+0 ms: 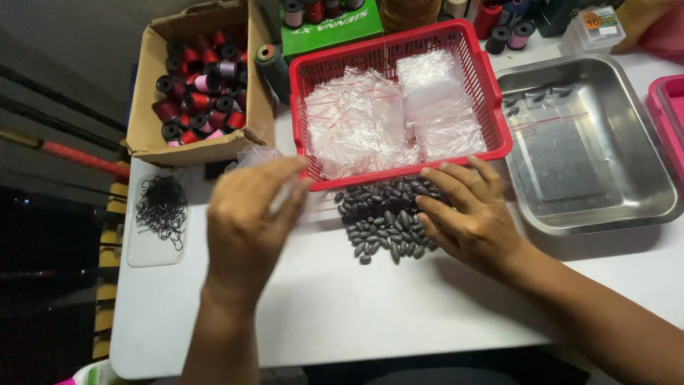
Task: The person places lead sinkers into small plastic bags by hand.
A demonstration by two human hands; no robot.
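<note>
My left hand [246, 221] is raised over the white table [342, 314] and pinches a small clear plastic bag [265, 158]; the hand is blurred. My right hand [467, 210] lies palm down on the right side of a pile of small dark oval sinkers [381, 214], fingers spread and touching them. Just behind the pile stands a red plastic basket [491, 85] filled with several clear zip bags [388, 117].
A steel tray [641, 142] holding a few filled clear bags sits at the right, a pink container [668, 107] beyond it. A cardboard box [146, 107] of thread spools stands at the back left. A heap of black hooks [162, 207] lies on a clear lid near the left edge.
</note>
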